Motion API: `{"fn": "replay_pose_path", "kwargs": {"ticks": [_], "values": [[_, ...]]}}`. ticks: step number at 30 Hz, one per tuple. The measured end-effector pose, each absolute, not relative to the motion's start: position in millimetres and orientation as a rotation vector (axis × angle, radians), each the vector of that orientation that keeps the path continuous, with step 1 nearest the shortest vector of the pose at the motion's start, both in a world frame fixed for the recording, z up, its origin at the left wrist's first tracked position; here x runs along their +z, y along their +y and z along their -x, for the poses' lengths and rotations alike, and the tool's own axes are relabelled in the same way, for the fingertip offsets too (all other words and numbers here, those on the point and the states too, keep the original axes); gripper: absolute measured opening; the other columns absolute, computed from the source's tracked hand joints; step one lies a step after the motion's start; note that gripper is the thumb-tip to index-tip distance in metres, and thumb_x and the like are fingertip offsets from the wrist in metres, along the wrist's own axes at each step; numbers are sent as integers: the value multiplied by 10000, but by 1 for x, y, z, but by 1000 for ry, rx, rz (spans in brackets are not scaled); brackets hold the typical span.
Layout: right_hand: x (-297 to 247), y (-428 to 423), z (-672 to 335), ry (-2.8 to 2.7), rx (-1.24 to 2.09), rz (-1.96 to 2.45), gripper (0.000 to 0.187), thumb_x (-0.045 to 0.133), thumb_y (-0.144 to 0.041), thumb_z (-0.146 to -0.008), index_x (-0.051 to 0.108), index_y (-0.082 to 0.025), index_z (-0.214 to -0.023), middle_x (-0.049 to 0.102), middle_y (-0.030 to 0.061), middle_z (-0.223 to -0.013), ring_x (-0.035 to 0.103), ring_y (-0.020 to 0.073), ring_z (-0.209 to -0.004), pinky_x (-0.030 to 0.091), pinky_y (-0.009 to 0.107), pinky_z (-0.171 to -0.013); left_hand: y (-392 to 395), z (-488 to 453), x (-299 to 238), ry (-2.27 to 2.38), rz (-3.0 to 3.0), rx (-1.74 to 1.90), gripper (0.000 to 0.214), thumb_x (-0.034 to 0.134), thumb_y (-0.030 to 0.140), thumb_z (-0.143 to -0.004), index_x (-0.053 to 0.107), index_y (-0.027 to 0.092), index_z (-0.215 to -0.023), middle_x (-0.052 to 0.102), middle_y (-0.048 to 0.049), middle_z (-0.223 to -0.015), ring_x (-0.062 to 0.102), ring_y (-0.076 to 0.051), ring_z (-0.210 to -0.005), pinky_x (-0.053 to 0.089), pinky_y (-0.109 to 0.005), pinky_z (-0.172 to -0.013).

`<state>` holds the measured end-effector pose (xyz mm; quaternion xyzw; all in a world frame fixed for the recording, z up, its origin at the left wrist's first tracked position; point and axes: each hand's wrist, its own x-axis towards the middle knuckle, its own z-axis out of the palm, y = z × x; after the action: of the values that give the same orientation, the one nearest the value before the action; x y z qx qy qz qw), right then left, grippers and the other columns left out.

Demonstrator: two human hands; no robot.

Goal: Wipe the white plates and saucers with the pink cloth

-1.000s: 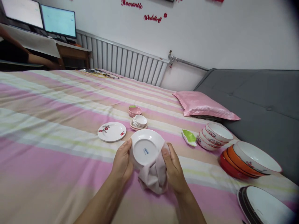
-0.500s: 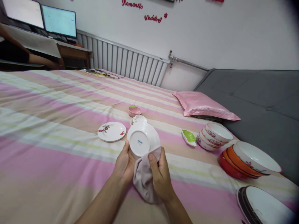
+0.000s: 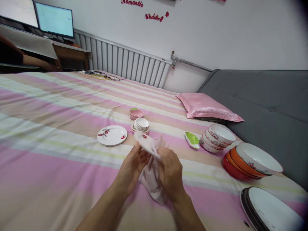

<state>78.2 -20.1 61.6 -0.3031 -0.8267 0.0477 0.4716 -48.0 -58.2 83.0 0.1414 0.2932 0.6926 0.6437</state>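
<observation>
Between my hands, above the striped bedspread, a white plate with a red flower print is tilted so that its top face shows. My left hand supports the plate from below at its left edge, fingers curled under it. Closed over the right edge is my right hand, with a pale pinkish-grey cloth pinched against the plate and hanging down. Just beyond the plate stand small white bowls in a stack. To the left lies a stack of flowered plates.
Pink bowls sit farther back. On the right are a green leaf-shaped dish, patterned bowls, large bowls and dark-rimmed plates. A pink pillow rests by the grey headboard. Another person's arm shows far left.
The plate has turned from showing its underside to showing its flowered top face. My right hand with the cloth has rolled over its right edge. The view has shifted slightly.
</observation>
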Motion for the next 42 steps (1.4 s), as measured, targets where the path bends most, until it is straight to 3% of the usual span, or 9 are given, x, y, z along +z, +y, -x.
{"fn": "replay_pose_path", "kwargs": {"ticks": [4,12,19,23,26,29,34,40,42], "values": [[58,-21,-70,-2258,-2,588,280,390,-101,-875,587,-224,-1030,660,51,-1002,553,188,-992,365,389,-947,-55,52,80,711,-132,1678,242,543,276,-856,629,127,-1027,692,-83,-937,651,-170,-777,533,-258,-685],[53,-11,-78,-2316,-9,687,509,375,-41,-828,507,-280,-1257,467,47,-1366,321,234,-1318,283,505,-1046,-56,62,80,745,-151,1826,333,493,253,-876,586,124,-1169,671,-114,-1071,642,-231,-949,542,-321,-804],[64,-12,-92,-2109,650,779,627,380,-17,-718,474,-269,-1285,164,12,-1514,201,231,-1373,318,454,-1064,-58,57,80,742,-214,1791,365,524,290,-866,569,148,-1199,643,-109,-1146,618,-250,-1013,546,-331,-813],[68,-15,-91,-1862,989,762,528,413,-147,-818,400,-273,-1331,308,37,-1463,272,231,-1348,341,454,-1048,-57,57,80,751,-184,1814,346,543,278,-859,581,169,-1185,638,-90,-1162,624,-231,-1003,559,-310,-783],[64,-12,-87,-1737,1026,830,371,369,-275,-909,487,-247,-1259,452,62,-1368,370,205,-1294,323,434,-1059,-55,56,79,752,-180,1818,345,578,227,-837,583,173,-1177,654,-85,-1131,633,-216,-981,559,-295,-782],[57,-7,-85,-1670,961,908,307,441,-333,-886,577,-217,-1135,531,86,-1281,441,217,-1232,336,438,-1040,-55,52,77,782,-182,1795,344,594,204,-824,586,174,-1167,660,-86,-1118,644,-210,-954,562,-300,-769],[49,-1,-83,-1528,1008,968,356,579,-352,-791,543,-190,-1106,594,107,-1155,573,214,-1040,463,383,-884,-56,46,73,792,-217,1774,364,612,209,-813,574,172,-1173,648,-94,-1138,654,-201,-919,562,-298,-763],[49,0,-86,-1491,1045,1051,257,536,-420,-814,577,-178,-891,628,39,-841,586,169,-778,469,303,-715,-56,44,73,789,-237,1762,395,612,224,-814,551,158,-1198,640,-115,-1148,650,-224,-935,562,-314,-769],[50,0,-88,-1488,920,1100,244,550,-412,-802,580,-179,-869,619,35,-836,569,168,-779,454,307,-733,-57,44,73,807,-231,1760,399,614,218,-812,548,152,-1200,639,-120,-1148,653,-225,-929,563,-312,-767]]}}
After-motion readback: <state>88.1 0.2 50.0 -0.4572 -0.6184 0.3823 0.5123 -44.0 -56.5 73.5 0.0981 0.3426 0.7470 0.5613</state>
